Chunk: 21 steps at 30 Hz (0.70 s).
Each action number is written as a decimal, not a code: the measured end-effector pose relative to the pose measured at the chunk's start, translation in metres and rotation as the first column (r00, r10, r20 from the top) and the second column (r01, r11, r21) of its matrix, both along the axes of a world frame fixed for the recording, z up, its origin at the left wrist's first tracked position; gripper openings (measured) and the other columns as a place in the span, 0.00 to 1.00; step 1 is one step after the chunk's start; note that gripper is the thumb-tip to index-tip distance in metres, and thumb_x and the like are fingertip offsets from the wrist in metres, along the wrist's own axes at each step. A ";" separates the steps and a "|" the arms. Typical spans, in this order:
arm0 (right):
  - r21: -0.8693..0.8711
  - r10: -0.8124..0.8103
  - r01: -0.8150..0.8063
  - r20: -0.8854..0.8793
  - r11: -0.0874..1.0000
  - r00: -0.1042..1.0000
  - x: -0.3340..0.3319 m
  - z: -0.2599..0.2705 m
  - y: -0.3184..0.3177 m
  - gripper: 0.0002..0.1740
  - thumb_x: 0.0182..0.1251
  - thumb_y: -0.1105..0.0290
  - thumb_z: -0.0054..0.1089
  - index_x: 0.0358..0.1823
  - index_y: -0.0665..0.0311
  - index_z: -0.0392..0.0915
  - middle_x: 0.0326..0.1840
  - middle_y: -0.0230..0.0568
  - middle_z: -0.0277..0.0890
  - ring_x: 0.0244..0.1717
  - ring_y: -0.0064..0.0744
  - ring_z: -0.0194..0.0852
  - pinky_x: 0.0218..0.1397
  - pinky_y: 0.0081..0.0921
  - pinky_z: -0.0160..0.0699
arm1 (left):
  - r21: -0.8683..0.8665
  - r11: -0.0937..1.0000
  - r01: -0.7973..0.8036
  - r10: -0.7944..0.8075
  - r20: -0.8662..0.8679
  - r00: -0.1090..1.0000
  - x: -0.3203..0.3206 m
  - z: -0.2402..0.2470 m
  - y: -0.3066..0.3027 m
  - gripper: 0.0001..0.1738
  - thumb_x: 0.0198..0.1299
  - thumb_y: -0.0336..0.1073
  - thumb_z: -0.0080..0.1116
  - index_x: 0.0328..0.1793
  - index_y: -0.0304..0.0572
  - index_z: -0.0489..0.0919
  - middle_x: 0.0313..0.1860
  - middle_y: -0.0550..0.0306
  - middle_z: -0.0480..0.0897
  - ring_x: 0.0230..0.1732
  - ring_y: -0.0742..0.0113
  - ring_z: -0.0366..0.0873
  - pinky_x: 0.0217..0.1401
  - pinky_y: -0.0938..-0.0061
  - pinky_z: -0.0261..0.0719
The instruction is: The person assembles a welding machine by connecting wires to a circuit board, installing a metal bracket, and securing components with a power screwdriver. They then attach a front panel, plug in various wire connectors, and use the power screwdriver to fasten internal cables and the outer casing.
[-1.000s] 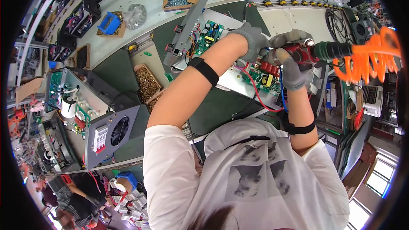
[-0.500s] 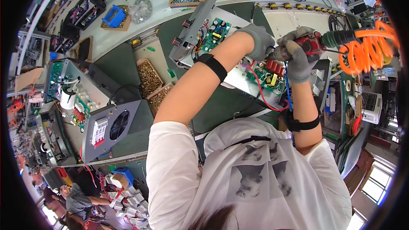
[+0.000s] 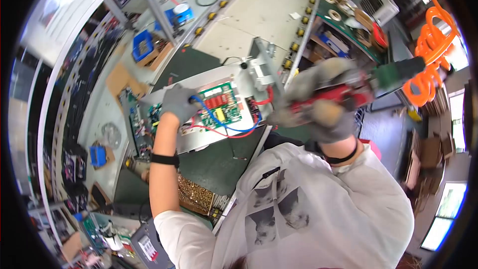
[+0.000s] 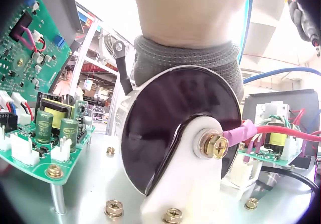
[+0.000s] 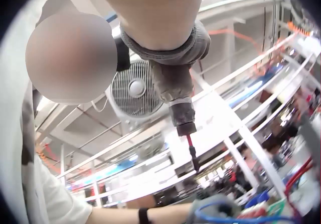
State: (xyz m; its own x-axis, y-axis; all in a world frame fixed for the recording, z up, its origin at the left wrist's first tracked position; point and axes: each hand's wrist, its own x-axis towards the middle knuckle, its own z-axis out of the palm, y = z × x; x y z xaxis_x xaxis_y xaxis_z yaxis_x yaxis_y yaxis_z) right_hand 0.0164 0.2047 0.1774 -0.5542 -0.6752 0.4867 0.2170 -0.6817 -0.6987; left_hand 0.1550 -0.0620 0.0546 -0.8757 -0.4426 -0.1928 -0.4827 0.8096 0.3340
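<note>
Right hand (image 3: 329, 122), clamped on red air screwdriver (image 3: 343, 94), has swung away from left hand (image 3: 178, 103), over chassis (image 3: 187, 140), grip unclear.

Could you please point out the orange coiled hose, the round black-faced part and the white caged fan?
Orange coiled hose (image 3: 434, 50), head view: its middle coils.
Round black-faced part (image 4: 155, 116), left wrist view: its dark front face.
White caged fan (image 5: 136, 88), right wrist view: its central hub.

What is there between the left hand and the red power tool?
Between the left hand and the red power tool lie the green circuit board and part of the blue wire, as the head view shows.
</note>
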 end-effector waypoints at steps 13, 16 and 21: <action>0.791 -0.401 0.228 0.023 0.567 0.916 -0.195 -0.232 0.116 0.25 0.49 0.84 0.68 0.52 0.63 0.76 0.30 0.28 0.73 0.24 0.18 0.69 0.23 0.18 0.67 | -0.226 0.864 -0.450 0.036 -0.864 0.502 0.069 -0.042 0.177 0.07 0.55 0.34 0.51 0.37 0.39 0.72 0.35 0.51 0.71 0.34 0.58 0.68 0.40 0.63 0.68; 0.862 -0.347 0.115 0.074 0.494 0.935 -0.218 -0.325 0.116 0.27 0.46 0.83 0.71 0.52 0.65 0.76 0.32 0.31 0.76 0.28 0.21 0.73 0.28 0.21 0.73 | 0.092 0.654 -0.751 0.534 -0.759 0.372 0.053 -0.095 0.224 0.15 0.58 0.44 0.52 0.41 0.39 0.73 0.34 0.49 0.75 0.37 0.53 0.72 0.46 0.62 0.70; 0.928 -0.190 0.116 -0.051 0.353 0.981 -0.212 -0.377 0.105 0.25 0.43 0.79 0.75 0.47 0.67 0.78 0.36 0.34 0.78 0.33 0.24 0.76 0.36 0.24 0.78 | 0.620 0.338 -0.708 0.913 -0.035 0.406 0.050 -0.139 0.253 0.22 0.68 0.49 0.45 0.46 0.34 0.74 0.34 0.49 0.76 0.35 0.63 0.71 0.42 0.69 0.71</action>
